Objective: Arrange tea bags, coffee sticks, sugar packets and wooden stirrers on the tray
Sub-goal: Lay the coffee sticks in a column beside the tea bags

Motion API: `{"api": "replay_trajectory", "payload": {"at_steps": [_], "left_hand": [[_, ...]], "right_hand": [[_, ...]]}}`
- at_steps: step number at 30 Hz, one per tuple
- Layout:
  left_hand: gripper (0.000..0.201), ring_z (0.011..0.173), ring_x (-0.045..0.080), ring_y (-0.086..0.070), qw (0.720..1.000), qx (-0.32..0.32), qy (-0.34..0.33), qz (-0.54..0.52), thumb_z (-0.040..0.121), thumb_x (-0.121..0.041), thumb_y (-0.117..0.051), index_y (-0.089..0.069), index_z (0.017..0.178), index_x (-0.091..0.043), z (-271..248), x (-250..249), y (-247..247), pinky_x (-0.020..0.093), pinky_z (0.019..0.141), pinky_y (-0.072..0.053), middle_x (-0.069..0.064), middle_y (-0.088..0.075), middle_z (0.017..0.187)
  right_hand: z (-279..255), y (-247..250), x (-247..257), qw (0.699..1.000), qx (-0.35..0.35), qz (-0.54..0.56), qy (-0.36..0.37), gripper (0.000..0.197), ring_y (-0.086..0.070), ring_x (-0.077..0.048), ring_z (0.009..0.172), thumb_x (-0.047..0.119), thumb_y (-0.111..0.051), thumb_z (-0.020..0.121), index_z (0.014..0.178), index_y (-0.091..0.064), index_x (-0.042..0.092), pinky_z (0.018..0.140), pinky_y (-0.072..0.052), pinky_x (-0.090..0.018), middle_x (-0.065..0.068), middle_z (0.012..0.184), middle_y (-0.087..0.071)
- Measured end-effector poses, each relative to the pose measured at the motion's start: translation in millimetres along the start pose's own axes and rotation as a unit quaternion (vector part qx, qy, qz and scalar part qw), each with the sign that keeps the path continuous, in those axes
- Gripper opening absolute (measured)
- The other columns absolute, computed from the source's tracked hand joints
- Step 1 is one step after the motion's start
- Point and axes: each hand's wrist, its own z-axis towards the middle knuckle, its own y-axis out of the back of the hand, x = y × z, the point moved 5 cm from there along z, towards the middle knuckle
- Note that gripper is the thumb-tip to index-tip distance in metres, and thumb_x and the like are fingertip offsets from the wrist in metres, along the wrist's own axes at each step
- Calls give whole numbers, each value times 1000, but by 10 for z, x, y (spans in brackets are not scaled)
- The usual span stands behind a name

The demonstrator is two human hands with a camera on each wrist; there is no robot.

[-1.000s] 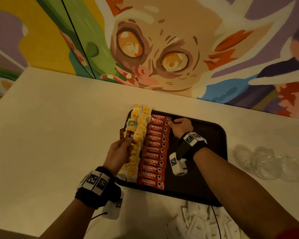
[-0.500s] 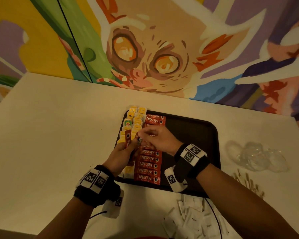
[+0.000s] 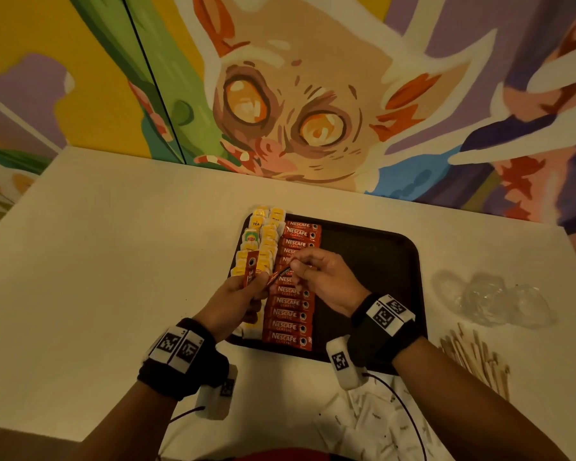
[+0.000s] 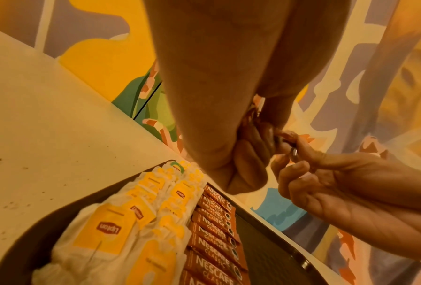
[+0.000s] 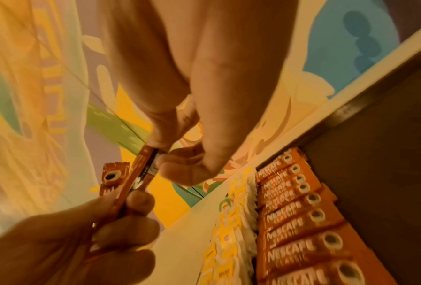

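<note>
Over the left half of the dark tray (image 3: 373, 261), both hands meet above the rows already laid down. Left hand (image 3: 236, 299) grips a small bunch of red coffee sticks (image 3: 250, 266), fingers curled around their lower ends, the tops standing up over the tea bags. Right hand (image 3: 323, 277) pinches the upper end of one coffee stick (image 5: 141, 173) between thumb and fingertips; its lower end is still within the left hand's grip.

On the tray, two columns of yellow tea bags (image 3: 266, 241) run along the left edge. Just beside them a column of coffee packets (image 3: 288, 316) lies flat, labels up, reaching from the far edge to the near edge. The right half of the tray is bare.

On the surface (image 3: 113, 261), white sugar packets (image 3: 376, 424) lie in a loose heap at the near edge. Wooden stirrers (image 3: 473, 357) lie scattered just right of the tray. Crumpled clear plastic (image 3: 492, 299) sits beyond them.
</note>
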Motion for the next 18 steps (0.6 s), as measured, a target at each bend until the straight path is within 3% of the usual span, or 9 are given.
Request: {"api": "replay_trajectory", "payload": {"at_steps": [2, 4, 6, 8, 11, 14, 16, 17, 18], "left_hand": [[22, 52, 8, -34, 998, -13, -29, 49, 100, -30, -44, -53, 86, -17, -18, -45, -28, 23, 51, -32, -5, -40, 62], [22, 51, 4, -44, 991, -25, -67, 112, 102, -27, -40, -57, 90, -20, -42, -109, -73, 18, 50, -39, -15, -49, 58], [23, 68, -4, -61, 982, -25, -97, 158, 102, -26, -38, -60, 101, -23, -69, -144, -110, 11, 64, -50, -18, -64, 79], [24, 89, -2, -63, 980, -38, -102, 168, 102, -31, -37, -61, 105, -29, -89, -146, -92, 20, 82, -53, -10, -66, 102], [29, 79, 1, -63, 981, -58, -87, 166, 103, -27, -33, -61, 110, -21, -141, -185, -68, 31, 86, -52, -4, -64, 93], [32, 92, 10, -59, 984, -22, -49, 171, 104, -21, -32, -58, 117, -6, -184, -196, -120, 35, 87, -43, 7, -59, 99], [26, 67, 5, -65, 979, -1, -50, 195, 104, -19, -33, -58, 100, -15, -204, -193, -128, 31, 72, -51, 0, -61, 79], [25, 57, 0, -60, 977, 5, -54, 205, 104, -19, -33, -57, 95, -19, -207, -194, -127, 25, 65, -51, -7, -58, 75], [23, 56, -4, -56, 974, 7, -59, 217, 104, -19, -34, -56, 97, -20, -195, -184, -122, 23, 66, -51, -12, -57, 79]], "right_hand": [[-47, -49, -47, 996, 26, 74, -36, 9, -63, -16, 74, 10, -60, 91, 99, -65, 8, 68, -55, -27, -4, 86, -66], [-78, -98, -90, 991, 42, 110, -63, 16, -66, -18, 77, 16, -63, 87, 100, -65, 9, 71, -57, -28, -4, 90, -70], [-75, -87, -109, 994, 22, 92, -47, 13, -70, -19, 81, 6, -64, 87, 101, -65, 8, 72, -58, -28, -6, 94, -70], [-68, -55, -132, 998, -5, 64, -29, 20, -71, -19, 86, -5, -66, 85, 101, -65, 8, 72, -58, -28, -9, 96, -70], [-68, -12, -128, 1000, -16, -11, 7, 28, -71, -21, 94, -4, -73, 80, 101, -65, 13, 80, -58, -32, -8, 94, -73], [-85, -5, -96, 997, -24, -62, 35, 33, -72, -14, 89, -6, -75, 78, 103, -64, 12, 77, -57, -25, -2, 88, -75], [-89, -5, -88, 996, -30, -75, 40, 34, -72, -11, 86, -7, -75, 78, 104, -63, 10, 73, -56, -21, -2, 87, -74], [-90, -5, -89, 996, -34, -79, 39, 34, -73, -11, 86, -7, -75, 77, 104, -63, 11, 74, -57, -22, -3, 87, -74], [-88, 3, -101, 995, -41, -80, 38, 34, -73, -12, 88, -6, -75, 77, 104, -63, 12, 76, -58, -24, -3, 89, -75]]}}
